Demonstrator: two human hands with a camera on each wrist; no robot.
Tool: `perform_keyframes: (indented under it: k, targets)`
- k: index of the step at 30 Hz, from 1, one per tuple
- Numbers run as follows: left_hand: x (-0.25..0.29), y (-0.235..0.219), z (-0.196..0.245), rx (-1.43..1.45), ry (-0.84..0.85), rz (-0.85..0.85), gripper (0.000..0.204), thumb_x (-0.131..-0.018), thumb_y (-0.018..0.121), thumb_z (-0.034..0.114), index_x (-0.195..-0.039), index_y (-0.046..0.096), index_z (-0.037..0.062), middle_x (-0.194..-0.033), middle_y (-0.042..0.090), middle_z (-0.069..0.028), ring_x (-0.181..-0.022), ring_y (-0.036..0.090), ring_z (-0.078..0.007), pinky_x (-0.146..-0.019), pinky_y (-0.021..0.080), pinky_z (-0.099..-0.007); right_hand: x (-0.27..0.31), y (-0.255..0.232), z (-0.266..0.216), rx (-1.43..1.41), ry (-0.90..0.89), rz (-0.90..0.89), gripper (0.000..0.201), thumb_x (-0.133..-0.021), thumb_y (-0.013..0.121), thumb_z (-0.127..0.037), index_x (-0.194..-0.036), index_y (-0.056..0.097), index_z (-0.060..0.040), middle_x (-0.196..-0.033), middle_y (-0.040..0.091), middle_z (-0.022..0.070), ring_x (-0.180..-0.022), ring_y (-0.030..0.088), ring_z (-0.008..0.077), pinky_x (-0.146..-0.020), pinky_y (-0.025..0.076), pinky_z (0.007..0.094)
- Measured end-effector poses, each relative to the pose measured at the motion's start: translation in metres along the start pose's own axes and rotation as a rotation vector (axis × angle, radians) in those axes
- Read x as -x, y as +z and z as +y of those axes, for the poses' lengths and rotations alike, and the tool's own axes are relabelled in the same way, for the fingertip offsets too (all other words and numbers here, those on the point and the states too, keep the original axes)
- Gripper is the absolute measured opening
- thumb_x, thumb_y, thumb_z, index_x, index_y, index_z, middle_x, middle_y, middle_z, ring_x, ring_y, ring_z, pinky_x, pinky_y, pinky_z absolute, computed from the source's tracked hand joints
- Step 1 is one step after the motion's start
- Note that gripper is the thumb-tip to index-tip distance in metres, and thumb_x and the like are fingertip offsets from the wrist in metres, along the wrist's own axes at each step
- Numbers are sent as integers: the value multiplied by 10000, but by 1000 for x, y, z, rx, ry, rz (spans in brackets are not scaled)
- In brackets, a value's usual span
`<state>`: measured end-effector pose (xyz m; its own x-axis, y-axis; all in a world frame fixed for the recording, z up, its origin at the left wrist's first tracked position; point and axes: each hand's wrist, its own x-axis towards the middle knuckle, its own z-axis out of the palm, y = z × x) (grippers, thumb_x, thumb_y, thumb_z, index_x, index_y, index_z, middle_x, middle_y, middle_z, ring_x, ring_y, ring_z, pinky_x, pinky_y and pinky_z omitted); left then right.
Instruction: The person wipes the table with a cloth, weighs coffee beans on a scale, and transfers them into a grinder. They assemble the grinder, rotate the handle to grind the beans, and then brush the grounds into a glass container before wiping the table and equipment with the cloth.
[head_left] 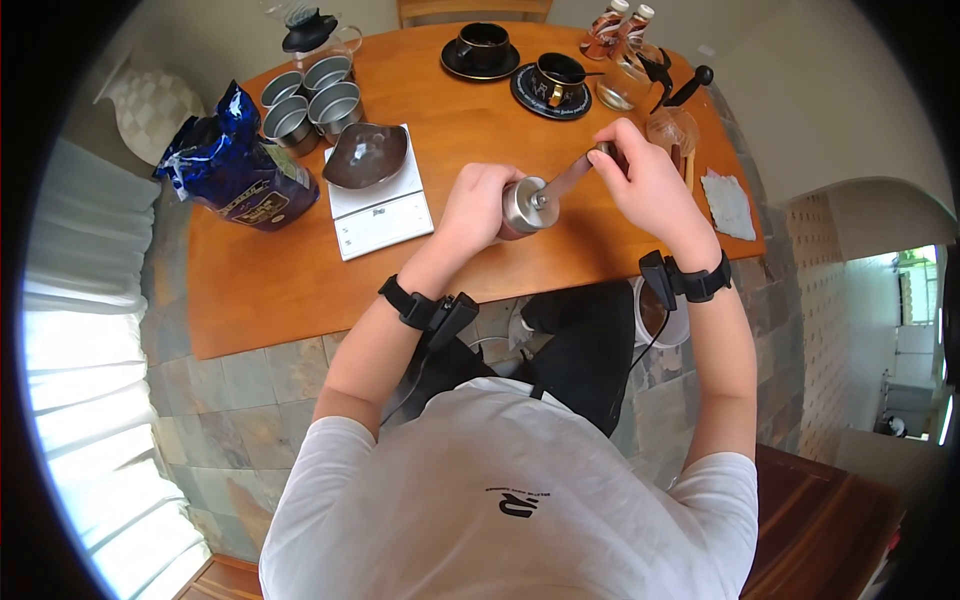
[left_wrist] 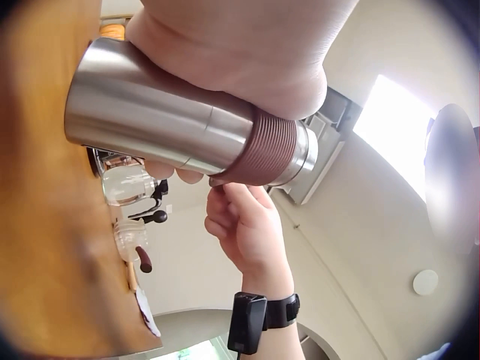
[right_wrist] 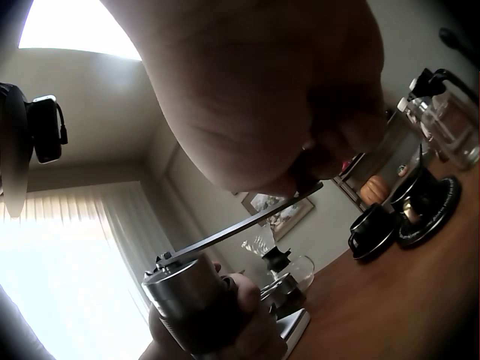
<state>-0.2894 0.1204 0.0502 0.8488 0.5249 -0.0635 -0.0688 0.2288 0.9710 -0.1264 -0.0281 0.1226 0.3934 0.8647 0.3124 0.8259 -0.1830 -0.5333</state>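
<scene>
Metal hand grinder (head_left: 530,207), one, with brown band: held over the table (head_left: 470,130), toward its near edge; whether its base touches the wood cannot be told.
Left hand (head_left: 478,203): fingers wrapped round the grinder's body.
Right hand (head_left: 648,190): fingers grasping the outer end of the crank (head_left: 568,183).
White scale (head_left: 385,228), one, left of the grinder, bearing a dark dish (head_left: 367,157).
Blue bag (head_left: 245,170), one, at the table's left edge; four metal cups (head_left: 312,100) beside it, toward the far left corner.
Two black cups (head_left: 482,46) on saucers (head_left: 551,105), near the far edge.
White cloth (head_left: 728,207), one, at the right edge.
</scene>
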Motion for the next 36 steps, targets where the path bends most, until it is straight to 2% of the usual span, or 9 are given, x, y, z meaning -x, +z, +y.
perform_keyframes:
  k: [11,14,17,20,21,22,25,27,36]
  targets:
    - [-53,43,-23,-259,411,307,369,-882,439,221,-804,673,-54,-645,643,-182,-646,659,-282,-612,510,-373,48,-1,-69,-90,-349,-182,185,-864,683,-147,-1001,598,-55,-723,610,130,-631,626,304,-588,494,382]
    - [-44,45,-33,-814,636,237,375,-864,612,219,-1156,632,-14,-1018,640,-196,-1060,580,-268,-833,476,-389,32,5,-57,-93,-443,-152,215,-851,703,-169,-1019,623,-62,-748,630,133,-656,635,304,-594,502,368]
    - [-46,32,-18,-756,298,222,577,-871,682,206,-1359,464,-12,-1193,547,-202,-1200,489,-302,-959,438,-416,-4,22,-44,-160,-420,-59,228,-841,706,-192,-1043,663,-95,-789,651,102,-700,653,268,-615,512,350]
    - [-57,7,-56,-371,413,180,614,-926,659,241,-1405,390,-32,-1280,505,-205,-1205,502,-305,-1008,433,-412,-19,45,-27,-279,-504,-91,229,-830,716,-192,-1028,675,-83,-808,655,96,-695,655,248,-616,512,338]
    - [-49,11,-55,-786,558,297,647,-966,627,266,-1450,319,-33,-1356,450,-191,-1222,502,-295,-1038,426,-380,-21,50,-26,-311,-532,-106,226,-824,722,-195,-1009,682,-71,-819,656,87,-688,652,232,-619,514,329]
    - [-61,13,-77,-726,777,434,371,-961,582,314,-1090,550,-32,-1181,553,-251,-1171,489,-336,-905,453,-466,-22,56,-24,-367,-590,-102,231,-815,736,-218,-986,687,-70,-808,650,71,-684,644,236,-608,509,332]
    - [-72,-5,-94,-697,631,359,553,-994,581,356,-1387,410,8,-1212,549,-143,-1089,579,-241,-952,486,-352,-25,71,-11,-343,-674,-44,238,-790,764,-252,-952,699,-89,-791,640,56,-680,635,231,-598,502,335]
    - [-87,-15,-84,703,-27,-62,476,-1009,495,479,-1206,515,46,-1025,614,-94,-933,612,-195,-850,516,-345,-27,76,-1,-333,-812,10,240,-752,789,-263,-918,704,-112,-758,615,39,-668,617,225,-584,484,333]
    - [-82,15,-50,247,264,103,505,-962,541,507,-1009,612,9,-870,636,-64,-767,591,-132,-663,483,-268,-34,71,33,-378,-956,66,251,-725,808,-285,-858,661,-131,-703,491,11,-641,561,211,-584,450,330]
